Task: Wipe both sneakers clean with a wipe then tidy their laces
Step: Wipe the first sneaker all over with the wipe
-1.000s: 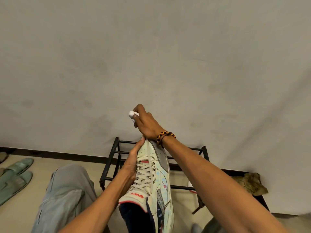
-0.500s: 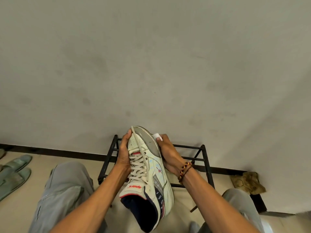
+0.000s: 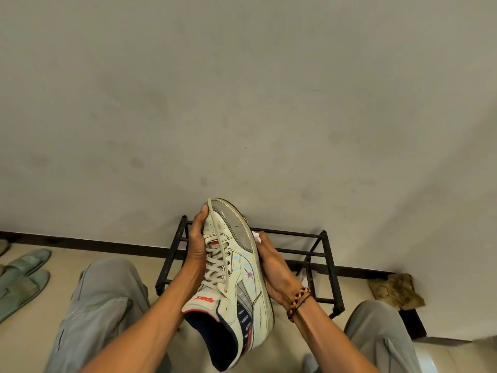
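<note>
Grip: left hand fingers curled round the sneaker, bracing.
Wiping: right hand fingers pinched the wipe; firm sole-edge strokes advisable.

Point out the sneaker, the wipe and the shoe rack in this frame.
sneaker (image 3: 243,267): head view, on its side panel.
wipe (image 3: 256,236): head view, on the white bit showing above the right hand's fingers.
shoe rack (image 3: 326,261): head view, on its right black upright bar.

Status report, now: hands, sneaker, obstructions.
Left hand grips white lace-up sneaker toe. Right hand presses small white wipe against its sole edge. Laces loose. Nothing obstructing.
</note>
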